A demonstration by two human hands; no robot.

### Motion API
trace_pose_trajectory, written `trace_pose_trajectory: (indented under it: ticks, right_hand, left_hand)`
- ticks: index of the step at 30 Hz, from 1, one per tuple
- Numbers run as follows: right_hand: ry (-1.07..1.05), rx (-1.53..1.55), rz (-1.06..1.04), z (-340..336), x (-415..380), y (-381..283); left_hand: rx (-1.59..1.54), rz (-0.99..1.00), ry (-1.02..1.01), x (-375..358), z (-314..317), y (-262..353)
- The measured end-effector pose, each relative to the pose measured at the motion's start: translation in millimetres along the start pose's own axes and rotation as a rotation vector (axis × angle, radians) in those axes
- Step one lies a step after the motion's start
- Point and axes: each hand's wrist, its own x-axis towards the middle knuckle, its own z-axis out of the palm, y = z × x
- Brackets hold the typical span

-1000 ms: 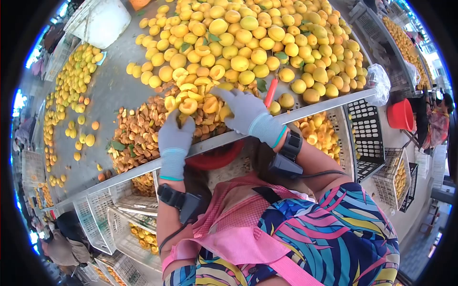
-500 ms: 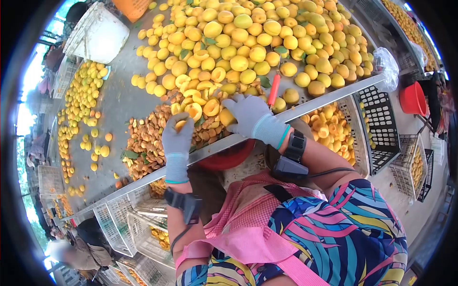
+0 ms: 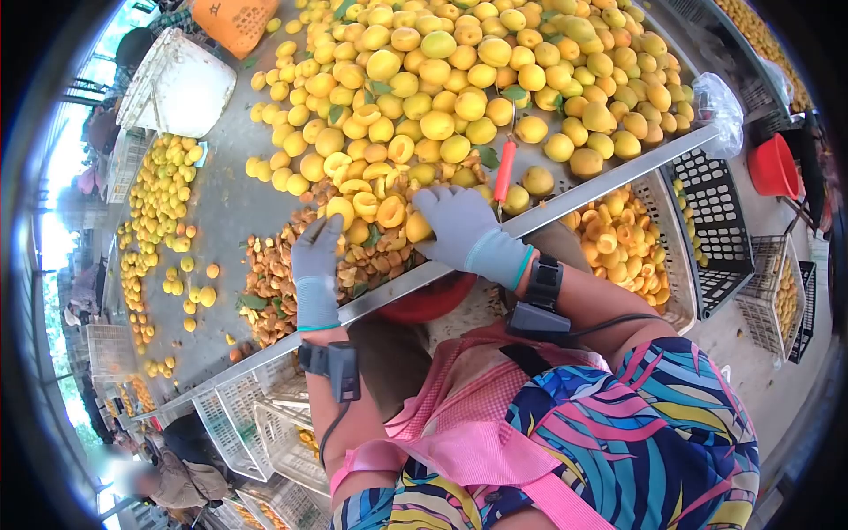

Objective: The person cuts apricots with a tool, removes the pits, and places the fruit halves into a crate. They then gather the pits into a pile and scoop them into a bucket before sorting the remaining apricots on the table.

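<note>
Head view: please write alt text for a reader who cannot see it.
Grey-gloved left hand and right hand flank halved yellow fruit at the edge of a grey metal table. Beyond lies a heap of round, whole yellow fruit; small brown pieces lie beside the left hand, a red-handled tool beside the right.

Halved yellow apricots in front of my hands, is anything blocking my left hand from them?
Nothing visible stands in the way. The grey-gloved left hand has its fingers right beside the nearest yellow apricot half; I can't tell whether they touch.
</note>
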Motion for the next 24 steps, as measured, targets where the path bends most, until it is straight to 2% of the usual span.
trace_pose_trajectory:
  ticks: [1, 2, 3, 4, 5, 6, 7, 8, 9, 10, 11, 13, 15, 16, 20, 24]
  right_hand:
    - [-0.003, 0.005, -0.002, 2.3, -0.9, 2.2]
    - [0.101, 0.104, 0.011, 4.4, -0.9, 5.0]
    - [0.205, 0.201, 0.025, 4.5, -0.1, 6.9]
    - [0.203, 0.203, 0.023, 3.1, 1.6, 8.8]
    - [0.203, 0.464, 0.064, 0.4, 3.0, 11.1]
    - [0.2, 0.723, 0.107, -2.4, 2.4, 12.5]
    - [0.201, 0.719, 0.112, -4.3, 1.0, 12.2]
    - [0.16, 1.047, 0.142, -5.6, 0.5, 10.3]
    - [0.116, 1.376, 0.17, -6.4, 0.3, 8.4]
    - [0.106, 1.559, 0.199, -0.6, 1.5, 7.9]
    - [0.109, 1.554, 0.199, -1.7, 0.7, 9.7]
    - [-0.075, 1.694, 0.309, -8.3, 0.7, 10.3]
    - [-0.061, 1.758, 0.324, -4.2, 1.3, 11.4]
    - [-0.045, 1.826, 0.34, -2.7, 1.4, 11.5]
    - [0.018, 1.797, 0.338, -8.8, -4.6, 14.9]
    - [-0.111, 1.677, 0.4, -15.1, -8.4, 13.3]
  left_hand:
    - [-0.472, -0.216, -0.032, -7.0, -2.2, 6.5]
    - [-0.703, -0.253, -0.083, -13.6, -4.8, 14.1]
    - [-0.702, -0.254, -0.079, -14.7, -7.8, 10.4]
    - [-0.92, -0.321, -0.158, -14.3, -11.4, 5.9]
    - [-1.138, -0.387, -0.241, -15.0, -13.3, 1.9]
    - [-1.139, -0.389, -0.242, -19.6, -12.8, 5.0]
    - [-1.207, -0.417, -0.234, -24.4, -11.1, 9.3]
    - [-1.275, -0.445, -0.227, -28.5, -8.0, 11.9]
    - [-1.279, -0.448, -0.234, -31.4, -4.9, 11.3]
    - [-1.242, -0.442, -0.276, -33.8, -2.6, 11.1]
    - [-1.205, -0.434, -0.317, -35.5, 0.0, 11.6]
    - [-1.169, -0.451, -0.284, -42.4, 12.6, 18.6]
    - [-1.16, -0.473, -0.298, -47.7, 20.3, 18.9]
    - [-1.115, -0.409, -0.295, -49.9, 23.9, 16.1]
    - [-0.969, -0.334, -0.225, -65.0, 25.3, 33.2]
    - [-0.763, -0.327, -0.216, -79.5, 26.7, 44.7]
